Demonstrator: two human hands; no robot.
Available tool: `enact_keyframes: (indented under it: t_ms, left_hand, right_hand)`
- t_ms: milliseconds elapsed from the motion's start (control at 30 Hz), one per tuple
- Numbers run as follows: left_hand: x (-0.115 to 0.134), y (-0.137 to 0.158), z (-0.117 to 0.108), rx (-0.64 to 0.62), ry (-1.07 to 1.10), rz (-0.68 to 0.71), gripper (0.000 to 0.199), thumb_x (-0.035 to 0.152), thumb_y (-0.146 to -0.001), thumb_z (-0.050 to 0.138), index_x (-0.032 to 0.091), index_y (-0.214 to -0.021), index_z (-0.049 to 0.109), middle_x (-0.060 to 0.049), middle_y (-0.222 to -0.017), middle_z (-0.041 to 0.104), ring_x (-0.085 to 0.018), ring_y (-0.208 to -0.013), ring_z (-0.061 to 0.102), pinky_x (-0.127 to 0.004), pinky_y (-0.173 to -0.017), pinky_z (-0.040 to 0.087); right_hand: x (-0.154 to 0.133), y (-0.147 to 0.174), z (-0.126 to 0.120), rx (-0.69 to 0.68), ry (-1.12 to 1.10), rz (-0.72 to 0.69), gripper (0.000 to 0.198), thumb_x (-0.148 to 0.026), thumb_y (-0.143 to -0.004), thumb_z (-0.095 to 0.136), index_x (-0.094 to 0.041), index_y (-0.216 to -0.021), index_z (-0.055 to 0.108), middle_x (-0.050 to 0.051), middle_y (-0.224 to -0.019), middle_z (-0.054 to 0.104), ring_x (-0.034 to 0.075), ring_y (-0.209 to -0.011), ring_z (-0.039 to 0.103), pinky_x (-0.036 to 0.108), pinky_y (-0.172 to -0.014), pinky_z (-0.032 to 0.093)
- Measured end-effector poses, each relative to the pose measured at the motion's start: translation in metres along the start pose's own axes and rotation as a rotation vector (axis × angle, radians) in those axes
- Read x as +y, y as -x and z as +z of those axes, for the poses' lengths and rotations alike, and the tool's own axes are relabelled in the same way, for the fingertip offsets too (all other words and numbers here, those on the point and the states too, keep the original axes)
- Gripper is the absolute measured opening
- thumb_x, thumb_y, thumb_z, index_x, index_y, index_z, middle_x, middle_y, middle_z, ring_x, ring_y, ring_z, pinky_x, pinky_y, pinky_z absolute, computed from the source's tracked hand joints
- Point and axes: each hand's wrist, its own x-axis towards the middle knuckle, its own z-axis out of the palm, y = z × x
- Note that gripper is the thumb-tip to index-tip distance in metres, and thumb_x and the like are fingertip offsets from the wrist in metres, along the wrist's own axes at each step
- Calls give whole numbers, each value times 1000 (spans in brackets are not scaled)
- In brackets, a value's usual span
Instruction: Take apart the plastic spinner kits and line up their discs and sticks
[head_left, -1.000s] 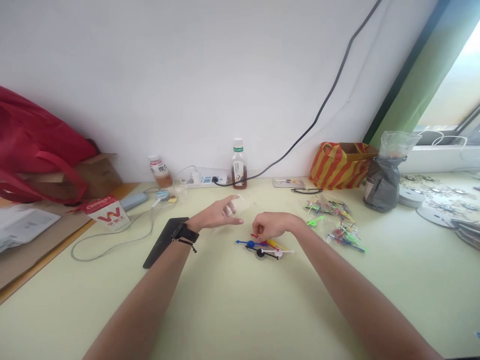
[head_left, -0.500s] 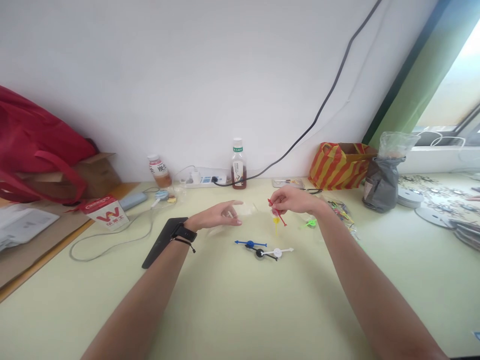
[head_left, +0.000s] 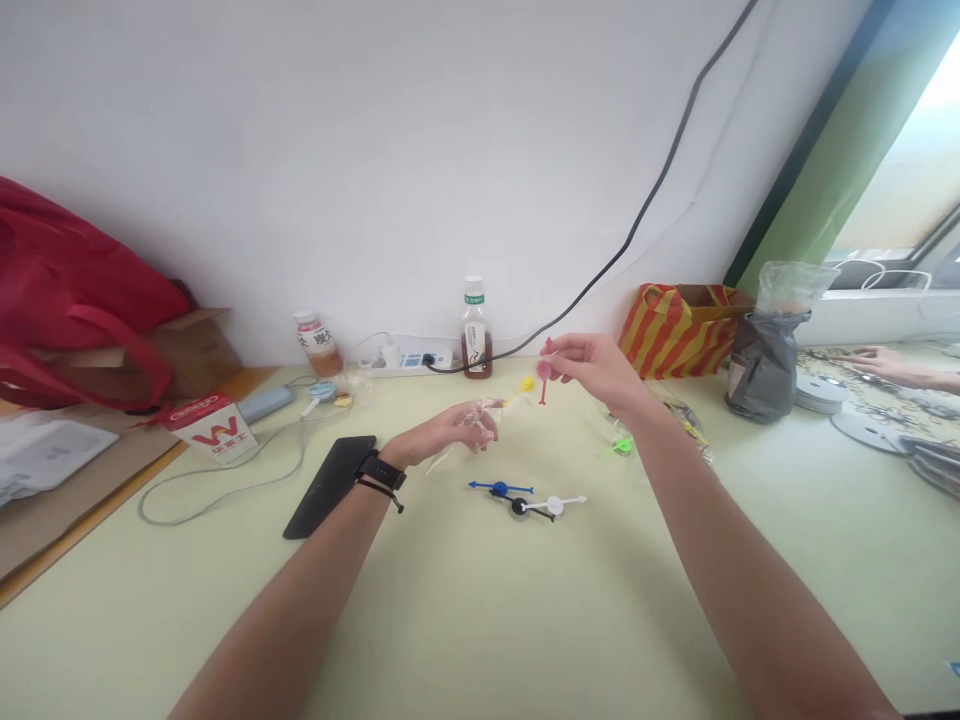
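My left hand (head_left: 466, 428) is closed on a crinkled clear plastic bag (head_left: 480, 412), its fingers partly covered by the film. Up and to the right, my right hand (head_left: 589, 368) pinches a red arrow spinner (head_left: 544, 372) with a round centre. A yellow spinner (head_left: 528, 384) is just left of the red one, by the bag; what holds it I cannot make out. Below the hands, a blue spinner (head_left: 501, 488), a black spinner (head_left: 519, 507) and a white spinner (head_left: 555, 505) lie overlapping on the table. A green spinner (head_left: 621, 446) lies near my right forearm.
Behind stand a tea bottle (head_left: 477, 335), a power strip (head_left: 412, 358) and a striped bag (head_left: 671, 330). A black phone-like slab (head_left: 330, 485) lies by my left forearm. Another person's hand (head_left: 885, 368) is over small scattered parts at the far right.
My right hand has risen with the red spinner, and the yellow one has moved up and left. My left hand has shifted slightly right. Another person's hand has come further into view.
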Motion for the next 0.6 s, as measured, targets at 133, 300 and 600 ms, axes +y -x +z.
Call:
enact_keyframes:
  t_ms: [133, 300, 600]
  left_hand:
    - [-3, -5, 4, -20, 102, 40, 66, 42, -88, 69, 24, -150, 51, -11, -110, 68, -22, -92, 62, -41, -86, 50]
    - [-2, -9, 11, -82, 204, 46, 65, 37, -87, 68, 26, -149, 52, -9, -107, 67, -20, -89, 61, -38, -84, 48]
    - [2, -7, 13, -130, 116, 19, 63, 42, -86, 64, 25, -146, 55, -8, -103, 67, -19, -80, 58, -35, -74, 46]
  right_hand:
    - [0, 1, 9, -62, -28, 2, 23, -36, -82, 77, -19, -97, 73, 7, -87, 79, 19, -79, 69, 33, -75, 54]
    - [-2, 2, 14, -145, -50, 26, 24, -41, -85, 76, -19, -89, 72, 9, -92, 79, 21, -88, 71, 35, -81, 55]
    - [-6, 2, 5, 11, -175, -54, 25, -35, -80, 80, -22, -98, 69, 4, -83, 75, 17, -71, 64, 33, -72, 55]
